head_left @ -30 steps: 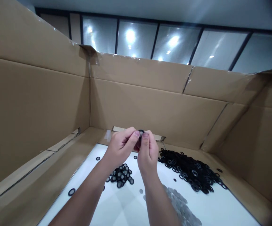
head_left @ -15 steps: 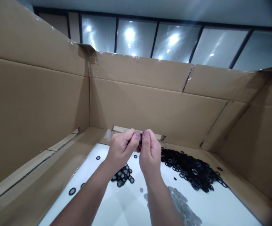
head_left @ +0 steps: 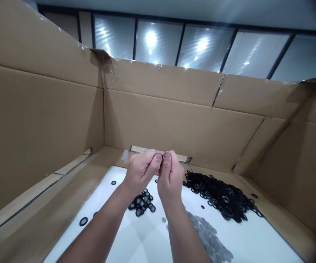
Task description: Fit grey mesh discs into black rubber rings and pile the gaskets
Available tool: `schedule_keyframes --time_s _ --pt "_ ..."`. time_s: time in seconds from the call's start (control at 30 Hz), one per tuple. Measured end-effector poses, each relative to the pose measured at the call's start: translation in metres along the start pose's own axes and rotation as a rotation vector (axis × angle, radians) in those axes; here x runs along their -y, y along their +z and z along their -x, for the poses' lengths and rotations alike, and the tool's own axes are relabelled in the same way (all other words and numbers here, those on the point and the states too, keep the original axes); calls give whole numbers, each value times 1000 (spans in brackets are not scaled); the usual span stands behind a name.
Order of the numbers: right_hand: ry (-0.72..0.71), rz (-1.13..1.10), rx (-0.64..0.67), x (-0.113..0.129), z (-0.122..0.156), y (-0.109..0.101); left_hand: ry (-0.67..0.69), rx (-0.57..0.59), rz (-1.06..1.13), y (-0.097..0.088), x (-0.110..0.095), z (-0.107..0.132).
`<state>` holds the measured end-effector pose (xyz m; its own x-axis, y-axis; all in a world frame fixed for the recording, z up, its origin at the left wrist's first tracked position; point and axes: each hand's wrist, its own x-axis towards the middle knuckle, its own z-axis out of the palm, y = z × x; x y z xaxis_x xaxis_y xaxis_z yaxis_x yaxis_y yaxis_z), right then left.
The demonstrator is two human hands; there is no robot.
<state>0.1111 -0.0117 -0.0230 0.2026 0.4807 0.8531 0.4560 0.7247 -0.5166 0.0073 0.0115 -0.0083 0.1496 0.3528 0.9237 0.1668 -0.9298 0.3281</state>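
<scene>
My left hand [head_left: 141, 168] and my right hand [head_left: 171, 175] meet above the far part of the white board [head_left: 144, 237], thumbs side by side and fingers curled. Both are closed in a pinch around a small black ring [head_left: 162, 157]. Only a dark sliver of it shows between the thumbs; whether a disc sits inside it is hidden. Below my left wrist lies a small pile of black rings with grey centres [head_left: 143, 203]. Beside my right forearm spreads a pile of grey translucent discs [head_left: 211, 237], which the arm partly covers.
Farther right is a large heap of black rings [head_left: 223, 199]. Single filled rings lie at the left, one near the board edge [head_left: 83, 221] and one farther back [head_left: 113, 182]. Tall cardboard walls [head_left: 158, 117] enclose the board at the left, back and right.
My right hand has shifted slightly left, closing the gap between the thumbs. The black ring, plainer before, is now almost covered. My left hand has hardly moved.
</scene>
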Motion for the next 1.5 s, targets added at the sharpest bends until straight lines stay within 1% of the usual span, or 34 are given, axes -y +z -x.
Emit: schedule_keyframes --time_s 0.1,0.2,0.3,0.47,0.57,0.63,0.7,0.77,0.83,0.93,1.03,1.27,1.37,1.5 --pt "4 -3 -13 -2 0 1 7 -6 8 -1 3 1" --pt "19 24 1 -5 -2 -2 -78 11 75 -2 6 1" --pt "19 44 -10 -6 -6 -7 -235 68 226 -1 6 0" --pt "9 -13 -30 -2 -8 -10 -540 150 604 -2 0 -4" --pt "-13 -21 8 -2 -11 -16 -642 199 752 -8 -1 -6" --pt "-39 -38 94 -4 -15 -24 -661 187 771 -13 1 -7" --pt "-76 -72 231 -6 -21 -35 -666 168 765 -18 2 -8" --pt "-115 -90 357 -7 -26 -44 -664 180 760 -20 3 -8" --pt "-145 -86 423 -6 -29 -50 -654 208 756 -20 2 -9" --pt "-161 -69 442 -5 -30 -54 -652 222 745 -20 1 -10" --pt "-162 -49 436 -3 -29 -54 -700 238 722 -21 0 -10" --pt "-149 23 375 -3 -29 -52 -781 273 763 -21 -2 -11" --pt "-169 51 358 -4 -29 -51 -798 262 792 -19 -1 -11" --pt "-243 30 407 -5 -29 -51 -804 228 769 -18 3 -10"
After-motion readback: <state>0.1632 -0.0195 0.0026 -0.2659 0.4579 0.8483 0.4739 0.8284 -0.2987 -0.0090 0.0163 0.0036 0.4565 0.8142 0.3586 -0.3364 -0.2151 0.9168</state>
